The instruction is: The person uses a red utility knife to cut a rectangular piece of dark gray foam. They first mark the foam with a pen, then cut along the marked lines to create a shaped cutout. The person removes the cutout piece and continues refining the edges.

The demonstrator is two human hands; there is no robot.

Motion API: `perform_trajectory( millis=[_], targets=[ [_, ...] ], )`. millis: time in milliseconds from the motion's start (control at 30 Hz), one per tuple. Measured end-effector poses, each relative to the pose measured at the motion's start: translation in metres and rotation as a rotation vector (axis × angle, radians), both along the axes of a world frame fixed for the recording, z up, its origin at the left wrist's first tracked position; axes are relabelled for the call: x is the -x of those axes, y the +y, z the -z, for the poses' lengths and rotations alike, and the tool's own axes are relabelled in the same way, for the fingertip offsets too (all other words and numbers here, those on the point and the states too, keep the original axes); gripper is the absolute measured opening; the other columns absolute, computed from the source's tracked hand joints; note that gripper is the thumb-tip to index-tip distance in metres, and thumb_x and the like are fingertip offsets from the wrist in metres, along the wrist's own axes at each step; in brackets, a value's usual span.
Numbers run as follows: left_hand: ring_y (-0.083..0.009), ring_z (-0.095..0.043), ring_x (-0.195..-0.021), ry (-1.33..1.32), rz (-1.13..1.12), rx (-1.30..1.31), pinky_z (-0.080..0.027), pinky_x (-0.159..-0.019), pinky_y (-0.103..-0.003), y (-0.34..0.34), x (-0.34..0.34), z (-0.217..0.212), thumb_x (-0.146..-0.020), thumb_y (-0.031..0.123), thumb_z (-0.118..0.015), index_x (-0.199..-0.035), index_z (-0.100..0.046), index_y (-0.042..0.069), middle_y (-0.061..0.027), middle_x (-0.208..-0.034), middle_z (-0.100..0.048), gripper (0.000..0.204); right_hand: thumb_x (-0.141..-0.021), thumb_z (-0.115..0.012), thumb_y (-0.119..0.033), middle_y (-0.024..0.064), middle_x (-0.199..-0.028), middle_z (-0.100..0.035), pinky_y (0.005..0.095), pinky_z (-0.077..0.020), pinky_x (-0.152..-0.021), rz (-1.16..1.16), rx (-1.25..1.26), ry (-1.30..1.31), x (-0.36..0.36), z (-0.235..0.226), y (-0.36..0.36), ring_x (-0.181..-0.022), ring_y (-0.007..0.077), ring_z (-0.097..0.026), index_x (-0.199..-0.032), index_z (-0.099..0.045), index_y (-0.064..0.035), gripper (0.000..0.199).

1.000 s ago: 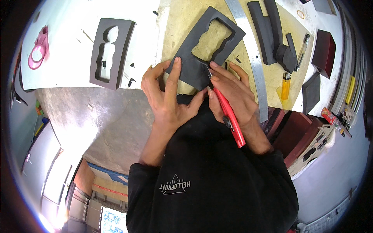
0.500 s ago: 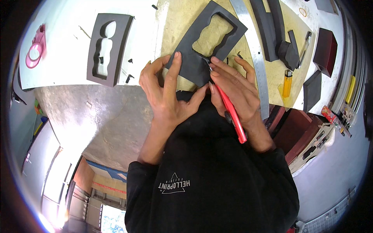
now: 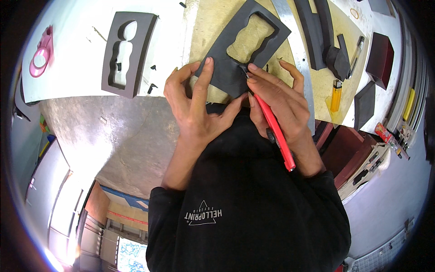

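Note:
A dark grey foam frame (image 3: 226, 63) with a wavy cut-out lies on a tan board (image 3: 213, 27) at the table's near edge. My left hand (image 3: 195, 109) presses flat on its lower left corner, fingers spread. My right hand (image 3: 281, 104) grips a red utility knife (image 3: 274, 131), and the blade tip touches the frame's lower edge by the cut-out. Both hands sit close together over the foam.
A second grey foam frame (image 3: 127, 52) lies on the white tabletop to the left, with small black offcuts beside it. A metal ruler (image 3: 301, 68), dark foam strips (image 3: 317, 31), a yellow lighter (image 3: 335, 93), dark blocks (image 3: 364, 104) and a pink tape dispenser (image 3: 41, 56) surround the work.
The foam frame has shifted slightly up and right in view. My left fingers spread wider across its corner; the knife stays at its lower edge.

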State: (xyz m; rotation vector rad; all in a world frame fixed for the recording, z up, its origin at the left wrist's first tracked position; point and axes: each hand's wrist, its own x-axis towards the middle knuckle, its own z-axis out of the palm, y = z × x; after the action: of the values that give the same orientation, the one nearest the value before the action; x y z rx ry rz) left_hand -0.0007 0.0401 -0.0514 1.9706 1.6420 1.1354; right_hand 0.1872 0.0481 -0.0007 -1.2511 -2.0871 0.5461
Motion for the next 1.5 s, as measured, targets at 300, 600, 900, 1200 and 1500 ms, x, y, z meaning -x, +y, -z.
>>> perform_trajectory(
  millis=[300, 600, 900, 1200, 1500],
  targets=[
    [-0.0321, -0.055, -0.111, 0.01, -0.006, -0.011, -0.043, -0.096, -0.044, 0.0, 0.0, 0.001, -0.058, 0.024, -0.097, -0.134, -0.067, 0.004, -0.0172, -0.124, -0.057, 0.084, -0.088, -0.072, 0.002, 0.0207, -0.104, -0.077, 0.0563, -0.0426, -0.11, 0.045, 0.033, 0.177, -0.005, 0.002, 0.001, -0.111, 0.034, -0.075, -0.109, -0.07, 0.0018, 0.021],
    [-0.0322, -0.054, -0.111, -0.007, -0.009, -0.02, -0.043, -0.096, -0.043, 0.001, -0.001, 0.003, -0.057, 0.021, -0.096, -0.134, -0.067, 0.005, -0.0171, -0.123, -0.057, 0.084, -0.081, -0.075, 0.007, 0.0146, -0.101, -0.077, 0.0519, -0.0453, -0.106, 0.111, -0.041, 0.184, 0.005, 0.012, -0.001, -0.107, 0.0318, -0.076, -0.107, -0.072, 0.0018, 0.027],
    [-0.0322, -0.055, -0.11, 0.002, -0.002, -0.012, -0.042, -0.096, -0.044, 0.001, 0.0, 0.001, -0.058, 0.023, -0.094, -0.134, -0.067, 0.005, -0.0169, -0.123, -0.057, 0.083, -0.079, -0.079, 0.006, 0.0128, -0.103, -0.077, 0.0514, -0.0447, -0.106, 0.07, -0.028, 0.126, 0.002, 0.008, 0.0, -0.108, 0.0296, -0.076, -0.108, -0.073, -0.0004, 0.031],
    [-0.0323, -0.055, -0.11, -0.017, 0.0, -0.025, -0.042, -0.096, -0.045, 0.001, -0.001, 0.004, -0.058, 0.023, -0.093, -0.134, -0.067, 0.005, -0.0173, -0.123, -0.058, 0.082, -0.079, -0.078, 0.007, 0.0122, -0.104, -0.077, 0.052, -0.0434, -0.107, 0.099, -0.024, 0.157, 0.006, 0.011, -0.003, -0.11, 0.0291, -0.075, -0.11, -0.073, -0.0009, 0.032],
    [-0.0317, -0.055, -0.111, 0.005, -0.004, -0.015, -0.042, -0.096, -0.043, 0.001, 0.0, 0.002, -0.057, 0.024, -0.094, -0.134, -0.067, 0.005, -0.0165, -0.124, -0.058, 0.083, -0.083, -0.077, 0.0, 0.0114, -0.108, -0.077, 0.0551, -0.0396, -0.109, -0.001, 0.008, -0.006, -0.001, -0.001, 0.005, -0.112, 0.0271, -0.074, -0.114, -0.072, -0.0033, 0.032]
  ],
)
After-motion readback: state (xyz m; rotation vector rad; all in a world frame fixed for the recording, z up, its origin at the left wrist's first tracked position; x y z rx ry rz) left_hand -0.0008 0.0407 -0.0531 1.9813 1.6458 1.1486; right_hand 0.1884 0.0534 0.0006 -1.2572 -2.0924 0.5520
